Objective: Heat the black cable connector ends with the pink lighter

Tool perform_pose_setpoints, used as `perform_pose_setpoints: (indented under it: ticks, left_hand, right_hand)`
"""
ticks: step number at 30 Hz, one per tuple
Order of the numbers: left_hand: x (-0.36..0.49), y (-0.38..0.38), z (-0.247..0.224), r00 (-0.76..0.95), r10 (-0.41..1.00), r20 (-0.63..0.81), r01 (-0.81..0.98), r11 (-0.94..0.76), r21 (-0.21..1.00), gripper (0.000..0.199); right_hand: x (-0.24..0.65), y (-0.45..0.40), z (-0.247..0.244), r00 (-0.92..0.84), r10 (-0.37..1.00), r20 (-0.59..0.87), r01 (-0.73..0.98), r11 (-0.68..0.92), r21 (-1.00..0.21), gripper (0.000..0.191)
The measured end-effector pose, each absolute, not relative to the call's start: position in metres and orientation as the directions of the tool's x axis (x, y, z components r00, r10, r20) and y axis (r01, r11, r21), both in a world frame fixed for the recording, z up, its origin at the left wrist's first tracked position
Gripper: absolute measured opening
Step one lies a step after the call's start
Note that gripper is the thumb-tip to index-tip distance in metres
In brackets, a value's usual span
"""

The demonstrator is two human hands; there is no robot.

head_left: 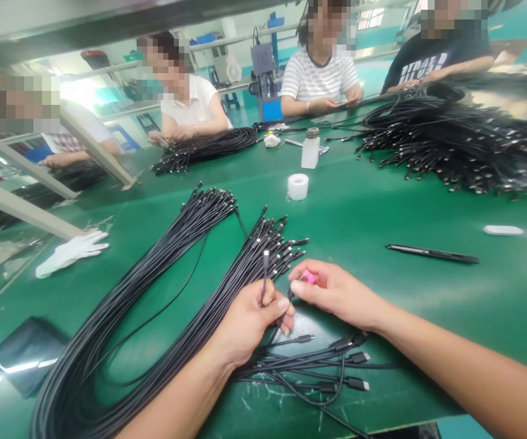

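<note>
My left hand [257, 317] is closed round a black cable [265, 274], whose metal-tipped plug points up above the fingers. Close beside it, my right hand [332, 289] curls round a small pink object [309, 277], mostly covered by the fingers, so its kind is unclear. Between the two hands runs a dark cable end [290, 296], touched by fingertips on both sides. Below the hands lie several loose cables [300, 366] with plugs pointing right. A long looped bundle of black cables [108, 305] curves round from the left and passes under my left forearm.
On the green table [359, 213] are a black pen-like tool [432, 253], a small white piece [503, 230], a white tape roll [297, 187], a bottle [310, 149], a white glove [72, 251] and a dark pouch [29, 353]. Co-workers sit opposite behind cable heaps [455, 134].
</note>
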State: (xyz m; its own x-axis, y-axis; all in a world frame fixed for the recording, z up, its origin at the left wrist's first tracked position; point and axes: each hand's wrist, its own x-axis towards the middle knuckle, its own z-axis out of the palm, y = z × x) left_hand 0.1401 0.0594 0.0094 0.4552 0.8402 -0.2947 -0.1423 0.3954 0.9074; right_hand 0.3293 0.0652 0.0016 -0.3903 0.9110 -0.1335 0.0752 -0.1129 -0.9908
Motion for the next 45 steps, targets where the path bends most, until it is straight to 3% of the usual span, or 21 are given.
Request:
perform_pose_setpoints:
  ticks: [5, 14, 24, 33, 40, 45]
  left_hand:
    - [0.139, 0.059, 0.009, 0.509, 0.809, -0.295, -0.157, 0.424, 0.892, 0.041]
    - [0.138, 0.059, 0.009, 0.517, 0.796, -0.315, -0.167, 0.454, 0.875, 0.043]
    - [0.139, 0.059, 0.009, 0.477, 0.816, -0.327, -0.102, 0.421, 0.902, 0.046]
    - [0.141, 0.054, 0.02, 0.624, 0.698, -0.352, 0.048, 0.415, 0.909, 0.029]
    - [0.14, 0.056, 0.016, 0.57, 0.731, -0.375, 0.061, 0.417, 0.907, 0.036]
    - [0.142, 0.057, 0.017, 0.538, 0.766, -0.351, 0.05, 0.387, 0.921, 0.029]
  right_hand:
    - [0.328, 0.064, 0.001, -0.46, 0.886, -0.062, 0.068, -0.034, -0.997, 0.03]
    - [0.333, 0.071, 0.0, -0.27, 0.944, -0.188, -0.119, -0.227, -0.967, 0.038]
    - [0.335, 0.069, 0.0, -0.301, 0.932, -0.204, -0.08, -0.238, -0.968, 0.038]
    - [0.338, 0.068, 0.0, -0.314, 0.932, -0.184, -0.051, -0.21, -0.976, 0.038]
    - [0.34, 0.067, 0.002, -0.333, 0.928, -0.167, -0.07, -0.201, -0.977, 0.034]
    - [0.341, 0.067, -0.001, -0.326, 0.934, -0.146, -0.044, -0.169, -0.985, 0.035]
